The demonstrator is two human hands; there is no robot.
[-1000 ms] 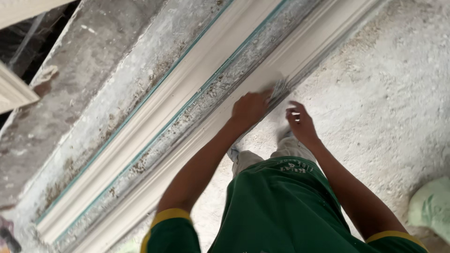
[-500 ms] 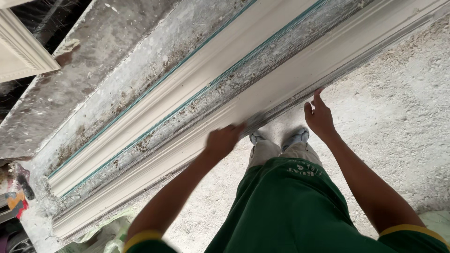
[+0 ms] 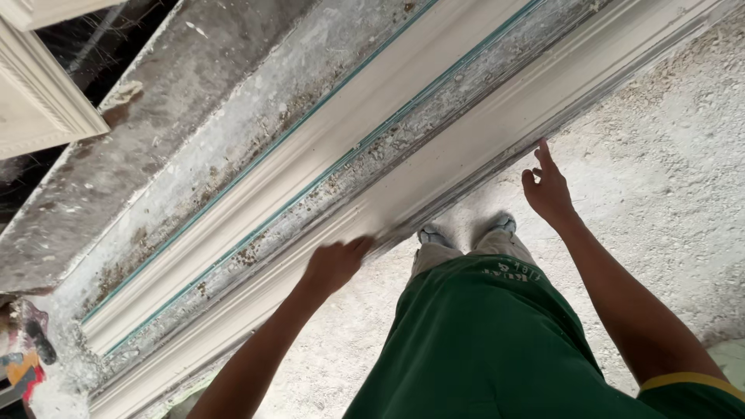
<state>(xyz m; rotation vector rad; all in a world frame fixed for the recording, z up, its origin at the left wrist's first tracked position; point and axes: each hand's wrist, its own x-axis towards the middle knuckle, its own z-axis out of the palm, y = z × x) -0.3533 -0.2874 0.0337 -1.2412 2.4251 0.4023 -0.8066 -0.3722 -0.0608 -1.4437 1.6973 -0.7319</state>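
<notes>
Slid further left along near white moulding (image 3: 434, 182): left hand (image 3: 334, 266), curled, pressing something blurred on its edge. Right hand (image 3: 548, 188) open, fingertip touching same edge. Moulding runs diagonally, lower-left to upper-right.

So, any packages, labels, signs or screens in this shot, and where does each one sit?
No packages, signs or screens show.
Shirt print: a small pale curved marking on the green shirt, just above the knees; too small to make out.
Colourful object: red and yellow scrap at the lower left edge, cut off by the frame; whether it is a package cannot be told.
</notes>
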